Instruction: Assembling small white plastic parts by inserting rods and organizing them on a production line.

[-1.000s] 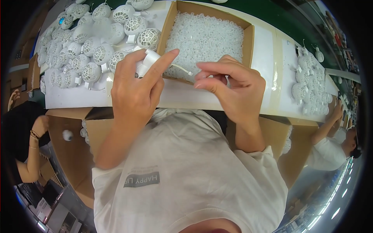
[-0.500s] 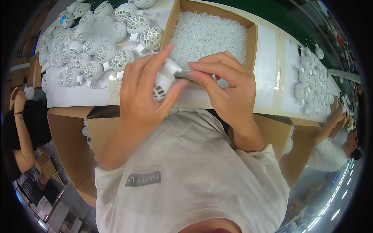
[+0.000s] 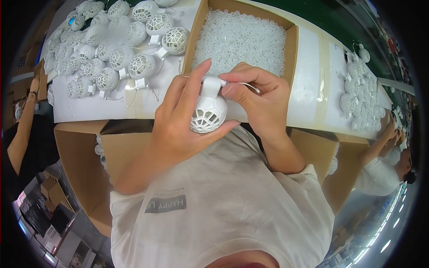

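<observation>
A white ball-shaped lamp shell point(image 3: 208, 115) with a cut-out lattice and a squarish neck is in my left hand point(image 3: 181, 105). My thumb lies along its near side, and the fingers reach up past the neck. At the neck's right edge my right hand point(image 3: 262, 96) is closed in a pinch of thumb and forefinger. A thin white cord point(image 3: 251, 86) passes through this pinch, its end sticking out to the right. A small pale piece shows at the fingertips against the neck; its kind is hard to make out.
Beyond my hands stands a cardboard tray point(image 3: 291, 51) of small clear rings point(image 3: 241, 40). Many similar lattice balls point(image 3: 119, 58) cover the table's left; more point(image 3: 353, 89) lie at right. Open cartons point(image 3: 85, 169) stand below the near edge. Co-workers point(image 3: 380, 165) are at both sides.
The lattice ball has turned upright and come nearer, its neck now facing away from me. My left hand has shifted right. The cord's end now shows beyond my right fingers.
</observation>
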Available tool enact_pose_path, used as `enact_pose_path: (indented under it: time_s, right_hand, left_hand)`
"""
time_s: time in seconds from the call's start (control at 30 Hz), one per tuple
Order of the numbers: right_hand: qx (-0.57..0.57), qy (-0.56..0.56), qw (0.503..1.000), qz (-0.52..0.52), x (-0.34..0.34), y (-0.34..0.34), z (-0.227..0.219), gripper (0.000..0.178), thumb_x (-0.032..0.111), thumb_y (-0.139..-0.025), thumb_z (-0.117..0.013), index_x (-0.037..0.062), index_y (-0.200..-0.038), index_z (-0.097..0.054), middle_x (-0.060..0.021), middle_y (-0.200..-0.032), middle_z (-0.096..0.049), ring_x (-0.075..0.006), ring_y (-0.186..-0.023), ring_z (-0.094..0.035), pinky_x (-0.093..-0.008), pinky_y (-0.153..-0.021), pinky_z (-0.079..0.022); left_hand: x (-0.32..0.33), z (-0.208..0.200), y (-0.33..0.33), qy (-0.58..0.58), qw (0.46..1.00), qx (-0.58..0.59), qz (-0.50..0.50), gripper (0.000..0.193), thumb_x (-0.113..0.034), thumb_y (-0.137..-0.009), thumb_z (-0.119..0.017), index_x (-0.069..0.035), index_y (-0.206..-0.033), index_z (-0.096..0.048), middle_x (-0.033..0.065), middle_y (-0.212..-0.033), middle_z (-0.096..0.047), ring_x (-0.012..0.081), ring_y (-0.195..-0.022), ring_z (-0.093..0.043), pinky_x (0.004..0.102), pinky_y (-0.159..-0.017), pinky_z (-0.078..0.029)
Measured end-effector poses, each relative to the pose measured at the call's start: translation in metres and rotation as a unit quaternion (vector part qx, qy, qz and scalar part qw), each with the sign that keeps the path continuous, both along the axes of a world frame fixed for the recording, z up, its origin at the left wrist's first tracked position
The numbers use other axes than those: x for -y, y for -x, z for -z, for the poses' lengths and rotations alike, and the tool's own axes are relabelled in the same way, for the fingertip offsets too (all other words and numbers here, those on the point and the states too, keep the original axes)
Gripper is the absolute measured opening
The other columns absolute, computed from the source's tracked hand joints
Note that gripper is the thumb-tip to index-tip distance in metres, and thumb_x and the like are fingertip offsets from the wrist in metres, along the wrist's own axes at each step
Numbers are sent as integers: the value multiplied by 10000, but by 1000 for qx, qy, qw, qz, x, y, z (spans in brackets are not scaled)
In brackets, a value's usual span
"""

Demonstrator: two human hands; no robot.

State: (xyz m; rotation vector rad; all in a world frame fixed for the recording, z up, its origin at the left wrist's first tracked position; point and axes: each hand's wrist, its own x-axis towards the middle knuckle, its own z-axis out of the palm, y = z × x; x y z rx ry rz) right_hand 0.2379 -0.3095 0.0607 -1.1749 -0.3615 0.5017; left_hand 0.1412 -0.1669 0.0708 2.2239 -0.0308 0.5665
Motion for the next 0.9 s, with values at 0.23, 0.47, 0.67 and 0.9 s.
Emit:
enact_pose_path:
  time_s: [0.23, 0.47, 0.67, 0.9]
  right_hand:
    - [402, 65, 913, -36, 10, -29, 1, 203, -35, -718, -816, -16, -909, -752, -94, -798, -698, -197, -742, -613, -283, -660, -478]
    - [553, 168, 812, -81, 9, -44, -13, 231, 1, -644, -840, 26, -858, -757, -62, -756, -691, -230, -706, -593, -313, -659, -472]
    - [448, 134, 871, -152, -2, -32, -9, 277, 13, -674, -825, 16, -940, -747, -75, -819, -699, -224, -749, -595, -336, -684, -482]
    - [441, 396, 804, -51, 13, -57, 16, 208, 57, -784, -744, 41, -991, -731, -96, -839, -664, -252, -827, -596, -362, -754, -488]
  left_hand:
    - [-4, -8, 10, 113, 987, -89, 65, 992, -169, -666, -923, 88, -1461, -388, 227, -1213, -596, 272, -1076, -638, 336, -911, -513]
    - [4, -17, 11, 28, 991, -132, 17, 997, -174, -688, -903, 45, -1498, -364, 228, -1231, -613, 280, -1101, -643, 344, -929, -508]
    - [-19, -28, 37, -2, 983, -185, 21, 982, -159, -656, -903, 38, -1479, -404, 229, -1254, -610, 320, -1105, -640, 366, -945, -504]
    - [-128, -68, 177, -122, 835, -474, -253, 825, -90, -723, -836, -163, -1468, -491, 134, -1303, -593, 322, -1147, -608, 376, -954, -501]
